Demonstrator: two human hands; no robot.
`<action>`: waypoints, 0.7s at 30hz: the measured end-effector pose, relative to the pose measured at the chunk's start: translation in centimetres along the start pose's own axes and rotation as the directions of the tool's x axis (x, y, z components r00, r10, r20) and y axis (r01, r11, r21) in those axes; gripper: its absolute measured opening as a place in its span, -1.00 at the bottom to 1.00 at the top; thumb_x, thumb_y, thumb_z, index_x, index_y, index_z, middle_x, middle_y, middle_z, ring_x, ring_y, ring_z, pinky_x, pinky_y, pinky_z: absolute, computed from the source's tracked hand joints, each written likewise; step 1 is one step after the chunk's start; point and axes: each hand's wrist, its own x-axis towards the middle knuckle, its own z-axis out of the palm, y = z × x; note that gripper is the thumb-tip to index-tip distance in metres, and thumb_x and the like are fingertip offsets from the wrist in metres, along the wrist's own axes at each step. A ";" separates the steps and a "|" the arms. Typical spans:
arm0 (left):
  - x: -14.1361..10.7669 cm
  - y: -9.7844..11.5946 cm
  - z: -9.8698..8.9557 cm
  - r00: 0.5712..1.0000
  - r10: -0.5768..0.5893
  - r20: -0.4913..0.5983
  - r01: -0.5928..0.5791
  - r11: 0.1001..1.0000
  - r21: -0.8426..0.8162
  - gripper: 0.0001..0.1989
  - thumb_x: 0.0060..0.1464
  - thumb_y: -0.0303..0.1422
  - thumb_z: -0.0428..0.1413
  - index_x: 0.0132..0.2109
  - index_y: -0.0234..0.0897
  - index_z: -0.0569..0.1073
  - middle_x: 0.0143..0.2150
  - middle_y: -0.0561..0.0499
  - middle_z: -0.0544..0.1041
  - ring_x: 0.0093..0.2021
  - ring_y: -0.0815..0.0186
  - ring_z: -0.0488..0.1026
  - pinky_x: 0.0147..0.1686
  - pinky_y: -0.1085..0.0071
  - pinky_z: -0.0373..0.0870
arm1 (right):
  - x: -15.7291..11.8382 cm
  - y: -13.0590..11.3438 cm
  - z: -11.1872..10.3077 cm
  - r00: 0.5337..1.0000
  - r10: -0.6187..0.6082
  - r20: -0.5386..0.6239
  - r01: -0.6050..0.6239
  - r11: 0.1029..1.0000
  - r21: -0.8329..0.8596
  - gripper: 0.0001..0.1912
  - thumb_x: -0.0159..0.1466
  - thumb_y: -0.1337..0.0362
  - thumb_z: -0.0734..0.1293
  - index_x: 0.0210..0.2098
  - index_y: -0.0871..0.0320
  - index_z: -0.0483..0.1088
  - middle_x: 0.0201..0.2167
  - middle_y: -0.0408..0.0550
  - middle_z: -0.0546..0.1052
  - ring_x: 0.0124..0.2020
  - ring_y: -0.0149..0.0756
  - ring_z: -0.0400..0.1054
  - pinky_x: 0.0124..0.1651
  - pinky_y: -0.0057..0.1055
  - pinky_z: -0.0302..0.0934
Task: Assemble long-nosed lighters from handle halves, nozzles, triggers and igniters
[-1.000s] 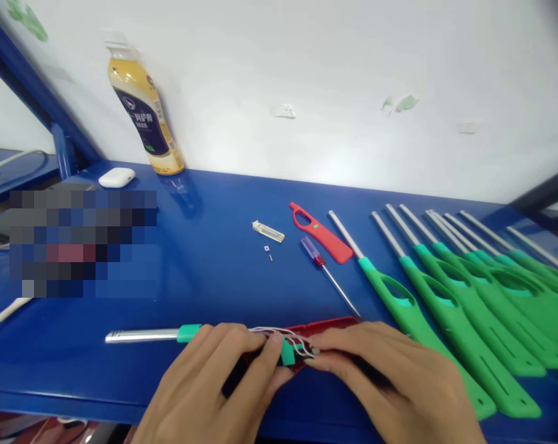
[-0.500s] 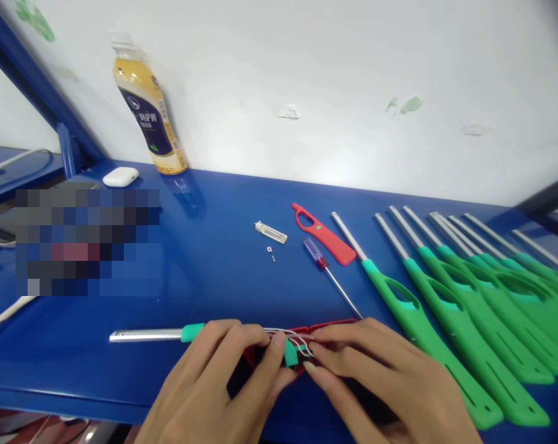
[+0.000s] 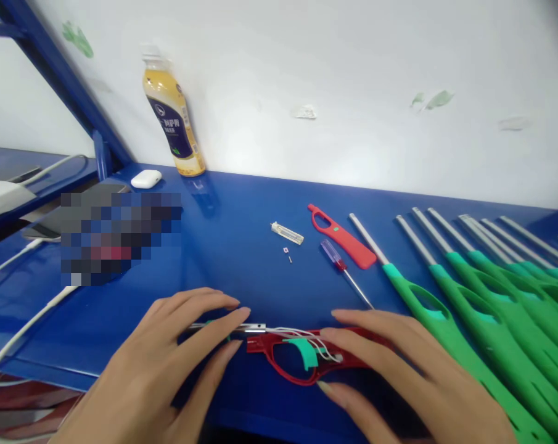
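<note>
Near the table's front edge lies an opened red lighter handle half (image 3: 279, 364), with its inside facing up. My right hand (image 3: 408, 370) holds its right end, thumb below and fingers above. A teal trigger (image 3: 307, 354) and thin white wires (image 3: 301, 333) show in the handle. The wires run left into a metal lighter tube (image 3: 255, 328). My left hand (image 3: 181, 357) has its thumb and fingers around that tube, partly hiding it and its teal collar. Beyond them lie a purple-handled screwdriver (image 3: 333, 254), a red handle cover (image 3: 348, 243) and a clear fuel tank (image 3: 288, 234).
Several green lighters (image 3: 463, 333) lie in a row at the right. Tiny parts (image 3: 287, 251) sit near the fuel tank. A drink bottle (image 3: 170, 117) and a white earphone case (image 3: 146, 179) stand by the wall. A white cable (image 3: 20, 339) runs along the left.
My left hand has shifted left, off the handle's middle and onto the tube. The handle's trigger opening and wires are now more exposed. The view has swung slightly left.
</note>
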 end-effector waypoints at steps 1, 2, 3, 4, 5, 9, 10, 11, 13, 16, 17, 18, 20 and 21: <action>0.1 -0.3 -0.1 1.000 -0.006 0.008 0.006 1.000 -0.003 -0.72 0.58 -0.28 0.09 0.30 0.01 0.55 0.27 0.13 0.58 0.27 0.34 0.50 0.40 0.44 0.28 | 0.0 0.3 0.1 0.999 -0.038 0.031 0.039 0.999 -0.031 -0.67 0.50 -0.02 0.45 0.20 -0.16 0.55 0.14 -0.25 0.70 0.08 -0.30 0.65 0.18 -0.41 0.54; 0.2 -0.4 -0.1 1.000 -0.014 0.017 0.014 1.000 -0.012 -0.75 0.60 -0.24 0.08 0.25 0.01 0.57 0.22 0.14 0.60 0.22 0.37 0.54 0.32 0.50 0.35 | 0.1 0.6 0.2 0.996 -0.066 0.060 0.069 0.996 -0.055 -0.61 0.50 -0.06 0.44 0.26 -0.15 0.52 0.17 -0.24 0.69 0.10 -0.27 0.65 0.18 -0.38 0.56; 0.5 -0.5 -0.2 1.000 -0.017 0.013 0.017 1.000 -0.016 -0.77 0.61 -0.22 0.06 0.20 0.03 0.59 0.17 0.16 0.63 0.15 0.41 0.57 0.25 0.54 0.40 | 0.1 0.9 0.3 0.993 -0.084 0.083 0.090 0.993 -0.069 -0.57 0.52 -0.07 0.43 0.30 -0.13 0.50 0.17 -0.23 0.70 0.11 -0.26 0.66 0.16 -0.37 0.57; 0.9 -0.4 -0.2 1.000 -0.007 0.008 0.007 1.000 -0.018 -0.77 0.62 -0.22 0.04 0.15 0.05 0.60 0.11 0.19 0.65 0.07 0.44 0.61 0.16 0.57 0.45 | 0.1 1.2 0.4 0.991 -0.094 0.100 0.102 0.992 -0.076 -0.56 0.53 -0.07 0.41 0.32 -0.11 0.49 0.16 -0.23 0.70 0.10 -0.26 0.66 0.14 -0.37 0.58; 1.3 -0.4 -0.3 1.000 0.008 -0.001 -0.008 1.000 -0.016 -0.76 0.63 -0.22 0.03 0.10 0.06 0.62 0.05 0.21 0.67 -0.01 0.47 0.64 0.07 0.59 0.49 | 0.1 1.4 0.5 0.988 -0.098 0.116 0.107 0.991 -0.076 -0.57 0.55 -0.07 0.39 0.32 -0.09 0.48 0.14 -0.23 0.71 0.09 -0.26 0.66 0.13 -0.37 0.59; 1.8 -0.3 -0.7 0.999 0.031 -0.016 -0.031 0.999 -0.028 -0.72 0.64 -0.21 0.01 0.01 0.06 0.63 -0.06 0.22 0.68 -0.16 0.50 0.67 -0.07 0.64 0.53 | -0.1 1.9 0.6 0.981 -0.119 0.152 0.127 0.991 -0.046 -0.65 0.58 -0.03 0.36 0.26 -0.08 0.53 0.07 -0.22 0.73 0.02 -0.29 0.67 0.11 -0.42 0.58; 1.6 -0.4 -0.7 1.000 0.018 -0.004 -0.018 0.999 -0.037 -0.73 0.63 -0.20 0.01 0.03 0.06 0.63 -0.04 0.21 0.68 -0.13 0.49 0.67 -0.04 0.64 0.53 | -0.2 1.9 0.7 0.980 -0.117 0.161 0.125 0.991 -0.039 -0.67 0.58 -0.01 0.37 0.25 -0.09 0.54 0.08 -0.22 0.73 0.02 -0.29 0.67 0.12 -0.43 0.57; 1.3 -0.5 -0.7 1.000 0.002 0.008 -0.001 0.999 -0.046 -0.74 0.63 -0.20 0.02 0.06 0.06 0.63 -0.01 0.20 0.67 -0.09 0.48 0.67 0.00 0.63 0.52 | -0.2 1.9 0.7 0.979 -0.113 0.167 0.120 0.992 -0.031 -0.68 0.58 0.00 0.37 0.24 -0.09 0.55 0.08 -0.22 0.73 0.02 -0.30 0.67 0.13 -0.44 0.57; 0.6 -0.8 -0.7 0.999 -0.024 0.028 0.026 0.998 -0.064 -0.77 0.62 -0.21 0.04 0.10 0.06 0.62 0.04 0.17 0.66 -0.03 0.45 0.66 0.06 0.61 0.51 | -0.2 1.9 0.7 0.980 -0.108 0.167 0.113 0.993 -0.020 -0.69 0.58 0.01 0.38 0.23 -0.11 0.55 0.07 -0.24 0.72 0.01 -0.32 0.67 0.13 -0.46 0.56; 0.2 -1.1 -0.7 0.999 -0.018 0.034 0.022 0.994 -0.104 -0.78 0.60 -0.28 0.07 0.09 0.07 0.63 0.03 0.16 0.66 -0.05 0.44 0.66 0.02 0.60 0.54 | -0.2 1.8 0.7 0.980 -0.104 0.169 0.108 0.994 -0.014 -0.70 0.58 0.00 0.38 0.22 -0.12 0.56 0.06 -0.23 0.72 -0.01 -0.31 0.67 0.11 -0.46 0.57; 0.2 -1.0 -0.7 0.999 -0.014 0.033 0.018 0.993 -0.116 -0.77 0.59 -0.30 0.07 0.08 0.06 0.64 0.02 0.15 0.66 -0.06 0.43 0.66 0.00 0.60 0.55 | -0.2 1.7 0.7 0.980 -0.102 0.170 0.106 0.994 -0.013 -0.70 0.58 -0.01 0.37 0.21 -0.12 0.57 0.06 -0.22 0.72 -0.01 -0.30 0.68 0.10 -0.45 0.57; 0.3 -1.0 -0.8 0.999 -0.010 0.032 0.014 0.992 -0.126 -0.76 0.59 -0.32 0.07 0.08 0.06 0.64 0.01 0.14 0.67 -0.08 0.42 0.66 -0.02 0.59 0.57 | -0.2 1.7 0.6 0.980 -0.101 0.174 0.104 0.995 -0.011 -0.70 0.59 -0.01 0.36 0.21 -0.12 0.58 0.05 -0.21 0.72 -0.01 -0.29 0.68 0.09 -0.44 0.58; 0.5 -0.9 -0.9 0.999 -0.018 0.039 0.023 0.990 -0.136 -0.76 0.58 -0.33 0.07 0.07 0.05 0.64 0.01 0.14 0.67 -0.09 0.42 0.67 -0.04 0.59 0.58 | -0.2 1.7 0.6 0.980 -0.094 0.175 0.097 0.995 -0.010 -0.70 0.58 -0.02 0.37 0.21 -0.13 0.58 0.05 -0.21 0.72 -0.01 -0.29 0.68 0.08 -0.44 0.58; 0.5 -0.8 -1.0 0.999 -0.020 0.041 0.025 0.990 -0.137 -0.76 0.58 -0.33 0.07 0.07 0.05 0.64 0.00 0.14 0.67 -0.09 0.42 0.67 -0.04 0.60 0.59 | -0.3 1.7 0.5 0.980 -0.094 0.175 0.098 0.995 -0.010 -0.70 0.58 -0.02 0.37 0.21 -0.13 0.57 0.05 -0.21 0.72 -0.01 -0.29 0.68 0.08 -0.45 0.58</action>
